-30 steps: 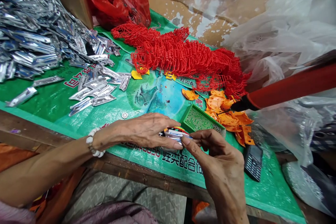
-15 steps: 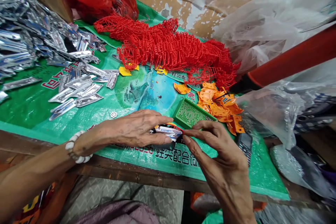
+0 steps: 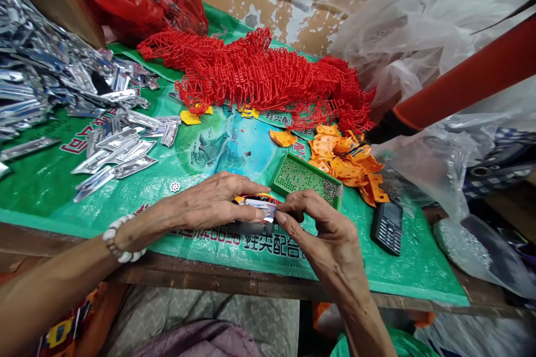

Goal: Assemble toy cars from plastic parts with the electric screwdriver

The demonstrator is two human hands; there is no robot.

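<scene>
Workpiece: silver-and-red piece, front centre of the bench, between both hands.
Left hand: fingers clamped on it from 9 o'clock.
Right hand: fingertips pinched on its 3 o'clock end.
Progress: judged mid-assembly on this one piece.
Remaining: silver strips at 10 o'clock, red frames at 12 and orange parts at 2 lie loose.

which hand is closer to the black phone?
Right. The right hand sits just left of the black phone, apart from it; the left hand is farther left, beyond the small silver piece both hands pinch.
</scene>
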